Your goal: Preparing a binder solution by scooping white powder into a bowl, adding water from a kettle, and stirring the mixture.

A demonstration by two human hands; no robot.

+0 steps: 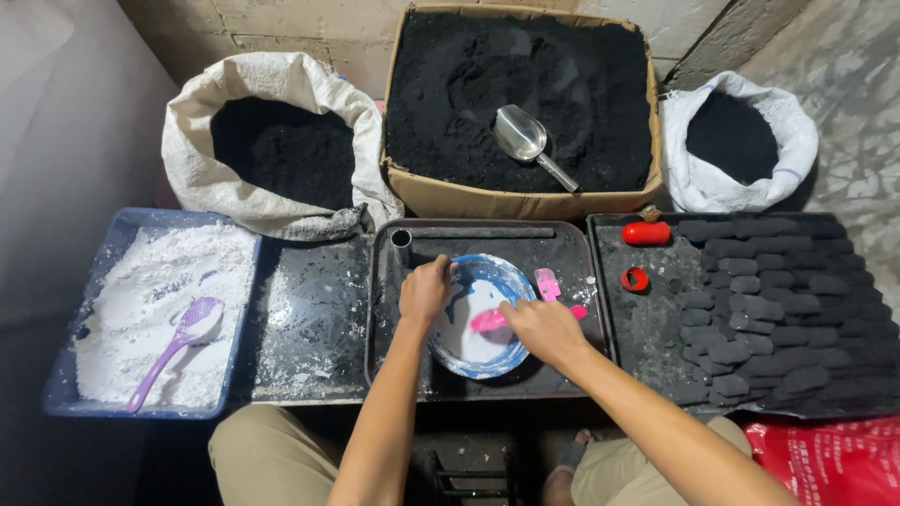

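A blue-rimmed white bowl (487, 281) smeared with white and black powder sits on a dark metal tray (562, 244). My left hand (425, 292) grips the bowl's left rim. My right hand (544, 330) holds a pink scraper (487, 320) whose blade lies inside the bowl. A second pink tool (547, 283) rests on the tray just right of the bowl. A short dark tube (401, 240) stands at the tray's back left corner.
A blue tub of white powder (150, 290) with a purple scoop (183, 342) is at left. Behind are a sack (272, 150), a cardboard box (520, 94) with a metal scoop (530, 141), and a smaller bag (741, 141), all of black powder. Black briquettes (778, 309) and red moulds (645, 232) lie at right.
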